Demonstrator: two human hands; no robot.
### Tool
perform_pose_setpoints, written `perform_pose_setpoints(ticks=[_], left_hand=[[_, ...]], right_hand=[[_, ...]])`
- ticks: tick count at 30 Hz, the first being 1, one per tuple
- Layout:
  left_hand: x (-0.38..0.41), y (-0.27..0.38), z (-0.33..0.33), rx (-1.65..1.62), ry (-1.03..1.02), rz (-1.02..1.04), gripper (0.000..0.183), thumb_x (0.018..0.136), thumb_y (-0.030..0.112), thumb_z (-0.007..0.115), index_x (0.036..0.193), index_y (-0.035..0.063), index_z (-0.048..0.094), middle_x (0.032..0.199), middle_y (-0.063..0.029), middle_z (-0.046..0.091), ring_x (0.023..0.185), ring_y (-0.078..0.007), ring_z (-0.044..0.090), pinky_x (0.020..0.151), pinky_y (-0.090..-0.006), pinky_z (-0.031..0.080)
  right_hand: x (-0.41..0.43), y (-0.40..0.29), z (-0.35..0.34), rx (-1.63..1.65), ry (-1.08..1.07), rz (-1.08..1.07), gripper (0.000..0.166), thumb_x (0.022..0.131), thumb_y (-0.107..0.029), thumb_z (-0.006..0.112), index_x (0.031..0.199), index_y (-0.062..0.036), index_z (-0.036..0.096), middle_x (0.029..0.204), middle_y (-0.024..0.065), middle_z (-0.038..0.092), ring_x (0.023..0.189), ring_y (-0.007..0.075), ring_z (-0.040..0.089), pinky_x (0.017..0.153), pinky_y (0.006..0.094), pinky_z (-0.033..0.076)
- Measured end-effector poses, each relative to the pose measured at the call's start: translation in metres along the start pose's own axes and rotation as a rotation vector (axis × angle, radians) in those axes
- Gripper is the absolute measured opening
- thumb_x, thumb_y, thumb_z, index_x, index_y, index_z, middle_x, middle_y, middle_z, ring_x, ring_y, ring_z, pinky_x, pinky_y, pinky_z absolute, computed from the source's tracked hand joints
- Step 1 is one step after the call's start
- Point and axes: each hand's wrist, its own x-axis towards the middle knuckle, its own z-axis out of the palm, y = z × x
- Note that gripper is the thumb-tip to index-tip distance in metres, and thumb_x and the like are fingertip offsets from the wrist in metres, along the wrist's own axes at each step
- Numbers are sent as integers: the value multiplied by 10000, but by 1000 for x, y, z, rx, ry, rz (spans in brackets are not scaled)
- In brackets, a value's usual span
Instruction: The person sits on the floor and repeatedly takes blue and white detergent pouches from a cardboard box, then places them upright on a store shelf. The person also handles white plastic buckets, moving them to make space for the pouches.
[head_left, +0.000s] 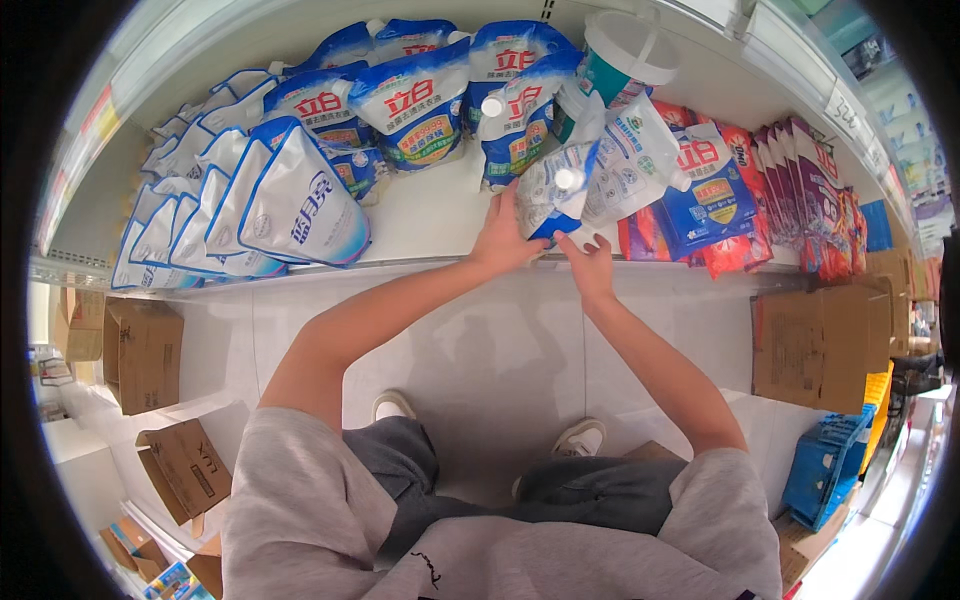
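My left hand (504, 238) grips the left side of a laundry detergent refill pouch (551, 187) with a white cap and a blue lower end. This pouch is tilted at the shelf's front edge. The thumb of my right hand (589, 264) touches its bottom edge, while the other fingers curl apart; whether they grip it I cannot tell. Just right of it leans another white capped pouch (634, 161). Behind my left hand stand several blue-and-white Liby pouches (420, 105). A blue Liby pouch (709, 199) lies on red packs to the right.
Blue Moon pouches (304, 199) fill the shelf's left part. A lidded tub (630, 49) stands behind; purple packs (802, 169) line the right. On the floor are cardboard boxes (142, 356), (817, 345) and a blue basket (825, 469). The shelf's front edge (427, 262) runs below my hands.
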Motion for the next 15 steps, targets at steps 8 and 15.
perform_pose_setpoints(ticks=[8, 15], left_hand=[[13, 8, 8, 108, 33, -34, 1239, 579, 370, 848, 1445, 30, 30, 1413, -279, 214, 1277, -434, 336, 1025, -434, 374], [25, 20, 25, -51, 55, -133, 1171, 635, 407, 807, 1421, -24, 54, 1403, -277, 221, 1283, -411, 336, 1024, -432, 364]], right_hand=[[34, -29, -37, -95, -314, -211, 916, 648, -213, 818, 1363, 22, 294, 1334, 160, 445, 1203, 263, 464, 983, 364, 393], [90, -24, -43, -120, -218, -453, 582, 765, -187, 697, 1266, 1, 467, 1214, 177, 572, 1145, 316, 536, 958, 380, 412]])
